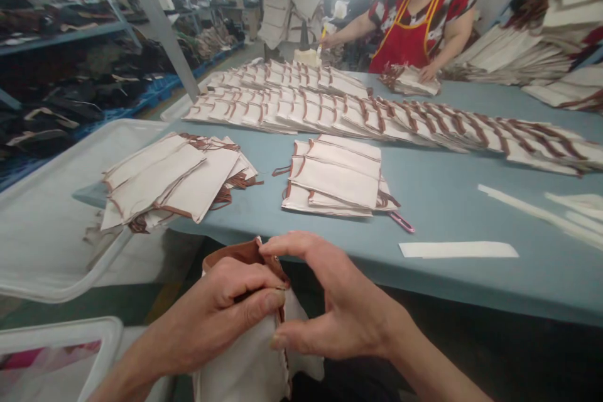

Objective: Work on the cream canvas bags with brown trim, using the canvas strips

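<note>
Just off the near edge of the table, you have a cream cloth bag with a brown-lined mouth facing up. Your left hand is closed over its rim, fingers folded across the mouth and thumb pressed along the seam. Your right hand is spread wide, its fingertips at the rim's top corner and its thumb lower down on the seam.

By the table's left corner lies a loose heap of bags, partly over the edge, above a white bin. Farther right, near the near edge, sits a neater stack, a pink tool beside it. Right of that, a white strip lies close to the near edge. Long overlapping rows of bags cross the far half. At the far edge, a person in a red apron rests one hand on a small pile.
</note>
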{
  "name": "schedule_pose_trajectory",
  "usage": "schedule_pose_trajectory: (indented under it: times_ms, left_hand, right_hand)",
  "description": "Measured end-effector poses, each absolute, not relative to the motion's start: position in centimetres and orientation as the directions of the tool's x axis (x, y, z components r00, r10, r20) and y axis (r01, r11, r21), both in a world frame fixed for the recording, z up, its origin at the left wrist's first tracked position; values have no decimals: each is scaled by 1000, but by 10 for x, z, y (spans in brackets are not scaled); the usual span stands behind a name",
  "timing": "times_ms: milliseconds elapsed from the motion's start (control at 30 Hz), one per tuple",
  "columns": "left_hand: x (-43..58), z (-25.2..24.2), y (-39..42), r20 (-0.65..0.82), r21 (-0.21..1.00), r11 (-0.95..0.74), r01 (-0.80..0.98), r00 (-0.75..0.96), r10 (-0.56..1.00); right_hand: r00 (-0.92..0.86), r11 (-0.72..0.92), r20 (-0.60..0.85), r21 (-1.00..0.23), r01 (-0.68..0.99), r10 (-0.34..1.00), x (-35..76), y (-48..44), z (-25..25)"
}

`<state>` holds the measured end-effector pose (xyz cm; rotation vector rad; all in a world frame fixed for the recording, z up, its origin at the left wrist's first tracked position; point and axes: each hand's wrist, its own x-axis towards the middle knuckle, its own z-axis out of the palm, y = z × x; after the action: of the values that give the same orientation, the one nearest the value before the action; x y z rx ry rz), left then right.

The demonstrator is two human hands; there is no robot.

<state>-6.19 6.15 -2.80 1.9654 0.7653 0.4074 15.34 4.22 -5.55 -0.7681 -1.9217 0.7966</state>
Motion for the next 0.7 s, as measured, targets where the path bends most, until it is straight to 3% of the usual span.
schedule_pose_trajectory:
  times_ms: [167, 467, 700]
  left_hand:
    - [-74, -19, 49, -59, 863, -369, 344, 795, 604]
    - [-82, -26, 39, -82, 732, -426, 531, 691, 719]
    - [-85, -40, 33, 120, 489, -742, 458, 807, 578]
  right_hand:
    - [-529, 679, 510, -711, 184, 678, 142, 49, -66]
    - [-631, 530, 224, -773, 349, 743, 146, 35, -53]
    - [-651, 187, 34, -968, 168, 759, 149, 35, -57]
